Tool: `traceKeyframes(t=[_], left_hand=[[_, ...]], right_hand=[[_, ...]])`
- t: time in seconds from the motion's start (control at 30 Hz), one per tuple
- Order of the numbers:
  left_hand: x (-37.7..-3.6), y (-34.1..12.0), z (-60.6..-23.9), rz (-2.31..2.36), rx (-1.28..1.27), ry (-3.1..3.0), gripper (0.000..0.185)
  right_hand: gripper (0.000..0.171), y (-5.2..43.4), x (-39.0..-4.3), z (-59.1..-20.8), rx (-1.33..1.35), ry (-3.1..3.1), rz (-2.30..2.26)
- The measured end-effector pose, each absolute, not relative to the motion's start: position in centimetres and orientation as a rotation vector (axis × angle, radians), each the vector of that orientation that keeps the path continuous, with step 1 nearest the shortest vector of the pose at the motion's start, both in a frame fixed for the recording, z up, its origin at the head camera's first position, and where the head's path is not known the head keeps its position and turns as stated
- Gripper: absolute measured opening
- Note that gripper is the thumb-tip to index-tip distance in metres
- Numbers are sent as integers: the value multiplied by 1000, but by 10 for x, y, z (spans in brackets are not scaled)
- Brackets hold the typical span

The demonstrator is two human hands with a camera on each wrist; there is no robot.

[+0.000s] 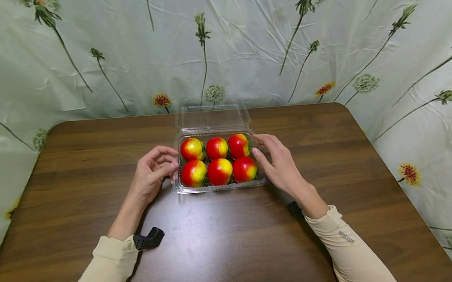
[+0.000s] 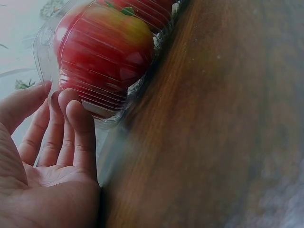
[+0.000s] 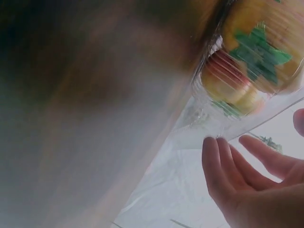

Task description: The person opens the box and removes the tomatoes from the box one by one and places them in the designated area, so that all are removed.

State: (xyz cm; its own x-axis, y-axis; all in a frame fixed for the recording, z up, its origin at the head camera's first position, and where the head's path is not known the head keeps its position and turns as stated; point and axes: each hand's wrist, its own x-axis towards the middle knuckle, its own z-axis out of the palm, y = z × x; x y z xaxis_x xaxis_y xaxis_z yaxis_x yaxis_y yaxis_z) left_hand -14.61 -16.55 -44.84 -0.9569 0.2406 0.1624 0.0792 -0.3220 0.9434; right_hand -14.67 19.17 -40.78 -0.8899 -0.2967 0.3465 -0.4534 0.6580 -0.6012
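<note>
A clear plastic clamshell container (image 1: 219,187) sits mid-table with its lid (image 1: 213,115) folded open behind it. Inside lie several red-and-yellow fruits (image 1: 219,171) in two rows. My left hand (image 1: 170,161) is at the container's left side, fingers loosely bent, with fingertips (image 2: 76,111) touching the ribbed wall (image 2: 111,116) beside a red fruit (image 2: 102,47). My right hand (image 1: 264,149) is at the right side with relaxed fingers by the rim. In the right wrist view its fingers (image 3: 216,164) sit just under the container's edge (image 3: 223,128), below a fruit (image 3: 256,57).
The brown wooden table (image 1: 225,238) is backed and flanked by a pale floral curtain (image 1: 242,42). A black strap piece (image 1: 149,239) shows at my left wrist and another (image 1: 294,208) at my right wrist.
</note>
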Motion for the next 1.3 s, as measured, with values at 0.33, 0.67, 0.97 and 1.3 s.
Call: traceKeyframes(t=[0.33, 0.67, 0.97, 1.3], left_hand=[[-148, -163, -450, 2439, 474, 1741, 24], [-144, -168, -451, 2452, 462, 1732, 23], [-144, -168, -451, 2464, 469, 1726, 23], [-146, -168, -449, 2449, 472, 1719, 23]], right_hand=[[45, 191, -129, -400, 691, -2622, 958], [43, 183, -125, -396, 762, -2713, 850], [57, 182, -126, -392, 849, -2748, 748], [57, 177, -129, -388, 897, -2818, 708]])
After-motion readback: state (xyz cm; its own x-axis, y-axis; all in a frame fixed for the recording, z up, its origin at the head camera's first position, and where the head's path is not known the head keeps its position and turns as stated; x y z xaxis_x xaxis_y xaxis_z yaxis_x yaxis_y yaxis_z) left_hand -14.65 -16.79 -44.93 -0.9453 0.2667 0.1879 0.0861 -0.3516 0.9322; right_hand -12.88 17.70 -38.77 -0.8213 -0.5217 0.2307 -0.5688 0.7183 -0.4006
